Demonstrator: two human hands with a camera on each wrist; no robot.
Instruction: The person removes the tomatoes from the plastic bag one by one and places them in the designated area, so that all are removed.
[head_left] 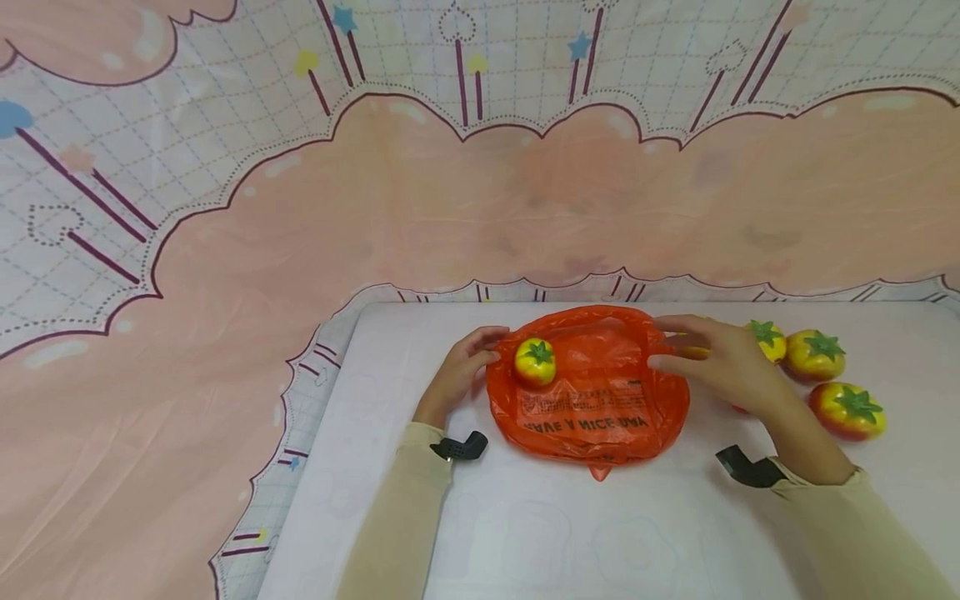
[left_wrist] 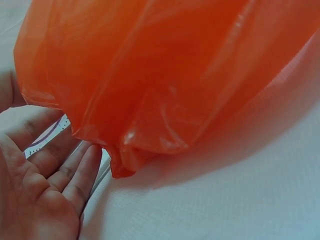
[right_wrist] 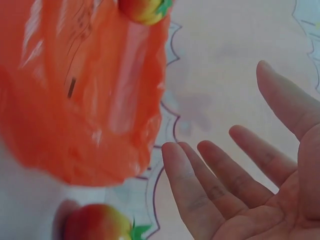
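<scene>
An orange-red plastic bag [head_left: 585,408], printed "HAVE A NICE DAY", stands with its mouth spread wide. Inside, toward its left side, lies a yellow-and-red fruit [head_left: 536,361] with a green leafy top, like a persimmon. My left hand [head_left: 463,367] is at the bag's left rim; the left wrist view has its fingers [left_wrist: 75,170] fairly straight beside the plastic. On the opposite side, my right hand [head_left: 723,358] is at the right rim, fingers apart. Its palm faces the camera in the right wrist view, the thumb and fingers [right_wrist: 230,175] extended with nothing between them.
Several similar fruits lie right of the bag, among them a yellow one [head_left: 814,355] and a redder one [head_left: 847,411]; my right hand partly hides others. Everything rests on a white table [head_left: 570,533], and a patterned pink curtain [head_left: 525,208] hangs behind it.
</scene>
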